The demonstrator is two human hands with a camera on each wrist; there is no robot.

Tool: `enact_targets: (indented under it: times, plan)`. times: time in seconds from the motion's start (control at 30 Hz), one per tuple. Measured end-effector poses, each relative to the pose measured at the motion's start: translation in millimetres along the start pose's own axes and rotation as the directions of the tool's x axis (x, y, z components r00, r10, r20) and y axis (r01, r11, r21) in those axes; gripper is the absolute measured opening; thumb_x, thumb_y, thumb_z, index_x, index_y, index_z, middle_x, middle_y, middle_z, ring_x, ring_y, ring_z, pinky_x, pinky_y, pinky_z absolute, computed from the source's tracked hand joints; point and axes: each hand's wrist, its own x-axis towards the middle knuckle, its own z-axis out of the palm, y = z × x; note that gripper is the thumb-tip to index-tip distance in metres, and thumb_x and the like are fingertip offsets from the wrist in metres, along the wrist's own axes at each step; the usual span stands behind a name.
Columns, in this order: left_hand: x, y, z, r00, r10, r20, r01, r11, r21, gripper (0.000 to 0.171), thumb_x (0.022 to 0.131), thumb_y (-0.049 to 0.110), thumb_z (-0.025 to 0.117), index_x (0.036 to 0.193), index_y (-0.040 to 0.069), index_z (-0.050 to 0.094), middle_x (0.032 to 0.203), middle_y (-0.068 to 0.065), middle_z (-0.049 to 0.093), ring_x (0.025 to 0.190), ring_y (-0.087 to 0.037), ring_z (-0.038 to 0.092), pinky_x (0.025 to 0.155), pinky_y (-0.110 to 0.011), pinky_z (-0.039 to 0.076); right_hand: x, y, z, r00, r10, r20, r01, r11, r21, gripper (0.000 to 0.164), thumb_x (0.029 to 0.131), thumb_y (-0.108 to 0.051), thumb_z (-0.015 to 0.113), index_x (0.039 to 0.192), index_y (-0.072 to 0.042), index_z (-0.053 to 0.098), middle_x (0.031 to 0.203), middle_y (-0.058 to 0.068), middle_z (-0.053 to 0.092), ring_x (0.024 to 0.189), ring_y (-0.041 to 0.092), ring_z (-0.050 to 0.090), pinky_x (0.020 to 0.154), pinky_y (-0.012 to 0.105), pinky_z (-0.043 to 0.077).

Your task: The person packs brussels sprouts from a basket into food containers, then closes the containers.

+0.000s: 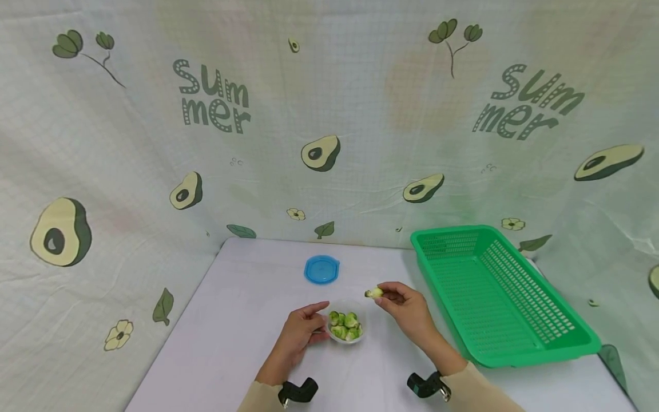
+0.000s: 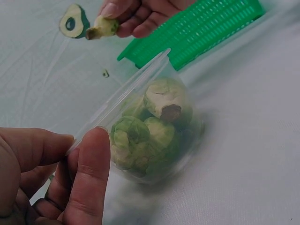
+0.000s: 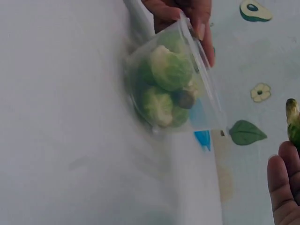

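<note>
A clear plastic container (image 2: 187, 136) with several green Brussels sprouts (image 1: 345, 326) in it stands on the white table. My left hand (image 1: 305, 329) pinches its rim from the left, thumb and fingers on the edge in the left wrist view. To the right of the container and above it, my right hand (image 1: 407, 309) holds one Brussels sprout (image 1: 374, 293) between thumb and fingertips, its brown stem end pointing away from the hand. In the right wrist view only some fingers (image 3: 280, 180) and part of that sprout show.
A blue lid (image 1: 321, 269) lies on the table (image 1: 257, 297) behind the container. On the right stands a large green plastic basket (image 1: 507, 292) with slotted walls, nothing visible inside. A printed cloth (image 1: 360, 109) hangs behind and at the sides of the table.
</note>
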Motion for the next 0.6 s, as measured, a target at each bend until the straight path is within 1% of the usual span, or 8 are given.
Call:
enact_targets:
  times: [0.1, 0.2, 0.37, 0.6]
  plan:
    - [0.4, -0.5, -0.2, 1.0, 0.001, -0.002, -0.001, 1.0, -0.002, 0.05, 0.1, 0.001, 0.066, 0.149, -0.002, 0.057, 0.085, -0.002, 0.06, 0.075, -0.011, 0.064, 0.069, -0.024, 0.065, -2, 4, 11, 1.0, 0.003, -0.007, -0.003, 0.999, -0.037, 0.025, 0.09, -0.005, 0.083, 0.114, -0.006, 0.078, 0.098, 0.008, 0.074, 0.088, 0.01, 0.066, 0.076, 0.019, 0.056]
    - [0.8, -1.1, -0.1, 1.0, 0.001, -0.004, -0.001, 1.0, 0.0, 0.05, 0.1, 0.001, 0.066, 0.149, -0.002, 0.057, 0.086, -0.002, 0.06, 0.075, -0.012, 0.064, 0.07, -0.025, 0.065, -4, 9, 21, 1.0, -0.015, -0.012, 0.014, 0.998, -0.068, 0.023, 0.089, -0.007, 0.084, 0.111, -0.01, 0.079, 0.096, 0.004, 0.074, 0.088, 0.012, 0.065, 0.078, 0.022, 0.055]
    - [1.0, -1.5, -0.3, 1.0, 0.0, -0.007, 0.0, 1.0, -0.001, 0.049, 0.1, 0.001, 0.065, 0.148, -0.001, 0.058, 0.087, -0.002, 0.06, 0.076, -0.012, 0.063, 0.07, -0.025, 0.065, -4, 17, 36, 0.998, -0.059, -0.008, 0.058, 0.995, -0.084, 0.023, 0.088, -0.005, 0.084, 0.11, -0.011, 0.079, 0.096, 0.003, 0.074, 0.088, 0.011, 0.064, 0.077, 0.023, 0.056]
    - [-0.4, -0.6, -0.2, 1.0, 0.005, -0.001, -0.005, 1.0, -0.003, 0.05, 0.1, 0.002, 0.066, 0.148, -0.002, 0.057, 0.086, -0.001, 0.06, 0.077, -0.011, 0.063, 0.071, -0.025, 0.065, -3, 24, 49, 0.998, -0.064, -0.005, 0.063, 0.99, -0.126, 0.024, 0.088, -0.006, 0.084, 0.11, -0.013, 0.08, 0.102, 0.0, 0.073, 0.092, 0.014, 0.063, 0.08, 0.024, 0.055]
